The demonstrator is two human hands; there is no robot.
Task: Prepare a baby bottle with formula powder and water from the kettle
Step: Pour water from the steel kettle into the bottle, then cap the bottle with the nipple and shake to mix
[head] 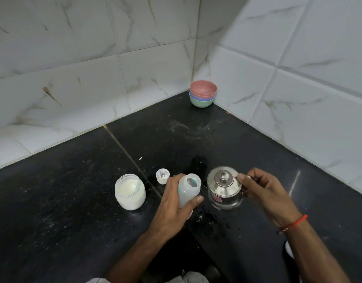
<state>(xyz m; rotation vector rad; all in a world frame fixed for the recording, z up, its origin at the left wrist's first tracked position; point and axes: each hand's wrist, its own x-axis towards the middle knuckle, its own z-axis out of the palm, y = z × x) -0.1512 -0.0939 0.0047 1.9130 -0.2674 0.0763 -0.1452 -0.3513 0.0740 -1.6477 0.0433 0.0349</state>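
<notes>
Head view: my left hand (176, 198) grips the translucent plastic baby bottle (188, 189), fingers and thumb curled round its body, mouth open and tilted toward the kettle. My right hand (264, 190) holds the small lidded stainless-steel kettle (224, 185) by its handle side, fingers curled, thumb at the lid's edge; the handle itself is hidden under my fingers. Kettle and bottle sit just beside each other over the black stone countertop (73, 211). Left of the bottle: open glass jar of white formula powder (130, 190), upright. Small white cap with powder residue (162, 176) lies between jar and bottle. Water spots on the counter near the kettle. Stack of pink, blue and green bowls (203, 96) in the far corner against the marble-look tiled wall (73, 58). Red thread band (294, 222) on my right wrist.
</notes>
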